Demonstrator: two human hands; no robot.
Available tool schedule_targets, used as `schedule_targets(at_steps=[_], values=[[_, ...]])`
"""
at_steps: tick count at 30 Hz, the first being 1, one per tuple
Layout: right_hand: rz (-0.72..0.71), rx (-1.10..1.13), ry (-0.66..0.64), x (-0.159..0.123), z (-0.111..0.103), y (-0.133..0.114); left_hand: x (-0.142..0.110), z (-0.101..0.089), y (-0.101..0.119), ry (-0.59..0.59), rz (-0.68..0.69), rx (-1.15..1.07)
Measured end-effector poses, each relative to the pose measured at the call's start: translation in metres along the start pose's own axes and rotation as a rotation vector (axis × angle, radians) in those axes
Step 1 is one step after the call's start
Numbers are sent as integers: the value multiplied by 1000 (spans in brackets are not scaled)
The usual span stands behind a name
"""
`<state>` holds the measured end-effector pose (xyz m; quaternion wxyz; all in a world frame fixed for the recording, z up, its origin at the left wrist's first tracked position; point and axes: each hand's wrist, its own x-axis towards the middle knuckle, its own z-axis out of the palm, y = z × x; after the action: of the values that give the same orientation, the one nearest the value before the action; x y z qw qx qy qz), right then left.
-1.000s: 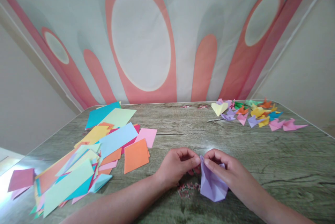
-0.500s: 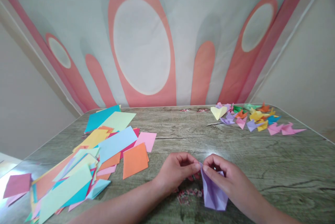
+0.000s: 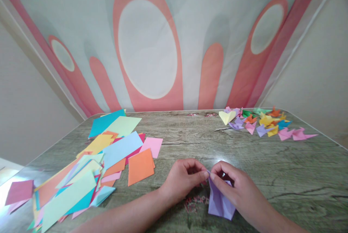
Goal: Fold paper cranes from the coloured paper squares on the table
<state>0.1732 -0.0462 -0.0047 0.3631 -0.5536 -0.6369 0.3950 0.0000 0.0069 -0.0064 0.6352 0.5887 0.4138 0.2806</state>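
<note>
A folded piece of purple paper hangs between my hands over the front of the table. My left hand pinches its upper tip between thumb and index finger. Right beside that spot, my right hand grips the upper edge with thumb and fingers, hiding part of the sheet. Creases run down the paper, and its lower end is loose and wide. The fingertips of both hands nearly touch at the top.
Coloured paper sheets lie in a loose heap on the left, with an orange square nearest my left hand. Several folded paper birds and a pale yellow folded heart sit at the back right of the wooden table.
The lower end of the purple paper has swung slightly to the left. Both hands keep their pinch at the top and have hardly moved.
</note>
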Motion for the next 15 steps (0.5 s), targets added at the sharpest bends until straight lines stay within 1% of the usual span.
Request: schedule_targets(at_steps=[10,15], values=[[4,-11,1,1,0,2,1,1,-3,-1,-7,-45],[13,1,39,0,-2,-3,-2,3,-2,-83,-47,-135]])
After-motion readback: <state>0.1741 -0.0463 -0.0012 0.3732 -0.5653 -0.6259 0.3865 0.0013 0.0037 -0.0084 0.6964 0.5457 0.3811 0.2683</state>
